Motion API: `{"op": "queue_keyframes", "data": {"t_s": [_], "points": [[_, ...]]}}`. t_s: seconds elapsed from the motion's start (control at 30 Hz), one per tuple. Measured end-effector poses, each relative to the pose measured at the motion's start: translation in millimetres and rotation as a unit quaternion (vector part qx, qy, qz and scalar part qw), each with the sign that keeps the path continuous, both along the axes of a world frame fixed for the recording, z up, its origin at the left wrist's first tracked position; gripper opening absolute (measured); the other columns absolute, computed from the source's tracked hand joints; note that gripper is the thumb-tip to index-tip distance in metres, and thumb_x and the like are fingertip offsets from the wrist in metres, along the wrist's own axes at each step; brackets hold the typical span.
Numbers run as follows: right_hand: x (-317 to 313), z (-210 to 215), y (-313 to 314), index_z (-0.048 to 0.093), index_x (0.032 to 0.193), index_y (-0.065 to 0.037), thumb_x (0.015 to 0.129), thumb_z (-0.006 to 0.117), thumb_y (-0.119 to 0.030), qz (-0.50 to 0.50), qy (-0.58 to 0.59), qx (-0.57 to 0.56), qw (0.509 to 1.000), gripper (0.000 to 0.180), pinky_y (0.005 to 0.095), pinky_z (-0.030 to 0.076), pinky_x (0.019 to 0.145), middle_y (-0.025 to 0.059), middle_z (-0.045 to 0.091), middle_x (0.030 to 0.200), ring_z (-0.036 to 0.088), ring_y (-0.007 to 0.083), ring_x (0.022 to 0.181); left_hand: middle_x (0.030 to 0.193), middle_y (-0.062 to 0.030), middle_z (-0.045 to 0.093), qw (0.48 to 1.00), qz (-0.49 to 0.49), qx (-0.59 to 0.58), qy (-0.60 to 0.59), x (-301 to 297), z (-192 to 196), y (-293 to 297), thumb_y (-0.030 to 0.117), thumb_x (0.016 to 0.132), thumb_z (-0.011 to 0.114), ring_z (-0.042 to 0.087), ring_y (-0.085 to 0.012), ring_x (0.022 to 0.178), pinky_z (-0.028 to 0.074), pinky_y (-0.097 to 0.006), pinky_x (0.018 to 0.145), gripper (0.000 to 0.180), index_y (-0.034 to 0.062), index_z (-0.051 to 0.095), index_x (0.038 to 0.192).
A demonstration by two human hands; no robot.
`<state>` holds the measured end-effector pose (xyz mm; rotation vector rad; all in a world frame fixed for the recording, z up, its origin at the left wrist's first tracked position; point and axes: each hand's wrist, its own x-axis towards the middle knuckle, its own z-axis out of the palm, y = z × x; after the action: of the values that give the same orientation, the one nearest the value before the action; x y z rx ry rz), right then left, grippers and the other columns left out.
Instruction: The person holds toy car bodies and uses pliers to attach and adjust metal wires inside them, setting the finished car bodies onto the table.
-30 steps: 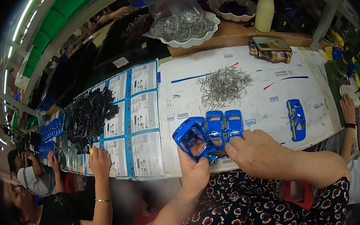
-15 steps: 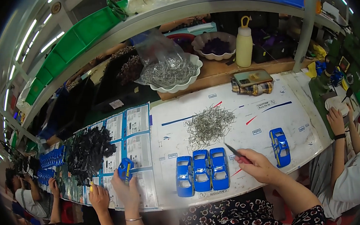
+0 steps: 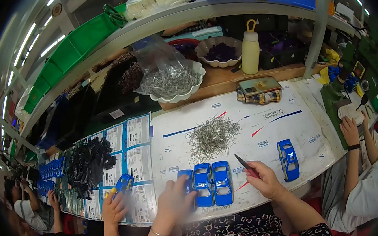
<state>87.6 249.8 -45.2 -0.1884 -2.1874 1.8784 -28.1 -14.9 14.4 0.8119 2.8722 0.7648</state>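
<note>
My left hand, blurred by motion, reaches over the leftmost blue toy car body with thumb and fingers apart; whether it touches is unclear. Two more blue car bodies stand side by side right of it. In my right hand is a dark, pointed pair of tweezers, its tip slanting up to the left above the white work surface. Beyond the cars lies a heap of thin metal pins. A single blue car body lies apart on the right.
At left a co-worker's hand is at a blue car body, beside black parts. A phone on a checked cloth, a bottle and a bowl with bagged metal pieces stand at the back. A shelf crosses above.
My left hand has let go of the blue car body at the left and moved right to the row of cars. A co-worker's hand is now at that body. My right hand keeps the tweezers.
</note>
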Motion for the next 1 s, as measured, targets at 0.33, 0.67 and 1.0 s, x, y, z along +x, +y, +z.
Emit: {"op": "queue_keyframes", "data": {"t_s": [0.33,0.67,1.0], "points": [[1.2,6.3,-0.7,0.048,0.12,0.005,0.084,0.052,-0.004,0.006,-0.002,0.018,1.0,0.037,0.025,0.039,0.092,0.0086,0.055,0.113,0.051,0.0119,0.1,0.12,-0.0062,0.054,0.862,0.023,0.381,-0.333,-30.1,-37.5,-23.7,0.009,0.086,0.053,0.057,-0.0171,0.097,0.046,-0.029,0.087,0.049,0.0038,0.041,0.134],[-31.4,54.5,11.1,0.058,0.103,-0.001,0.079,0.06,-0.026,-0.003,-0.131,0.369,0.92,0.035,0.0416,0.048,0.076,0.0161,0.062,0.096,0.06,0.0336,0.088,0.121,-0.0206,0.053,0.544,0.039,0.704,-0.454,-5.8,-53.3,-36.0,0.039,0.091,0.05,0.06,-0.0332,0.096,0.053,-0.045,0.078,0.056,0.0104,0.037,0.138],[-64.5,58.3,9.5,0.058,0.085,-0.002,0.074,0.062,-0.018,0.017,-0.113,0.572,0.813,0.02,0.0423,0.05,0.07,0.015,0.061,0.083,0.061,0.0322,0.078,0.116,-0.018,0.053,0.508,0.007,0.716,-0.478,6.8,-38.1,-23.1,0.037,0.09,0.055,0.059,-0.0331,0.096,0.052,-0.048,0.079,0.055,0.0109,0.037,0.135]]}}
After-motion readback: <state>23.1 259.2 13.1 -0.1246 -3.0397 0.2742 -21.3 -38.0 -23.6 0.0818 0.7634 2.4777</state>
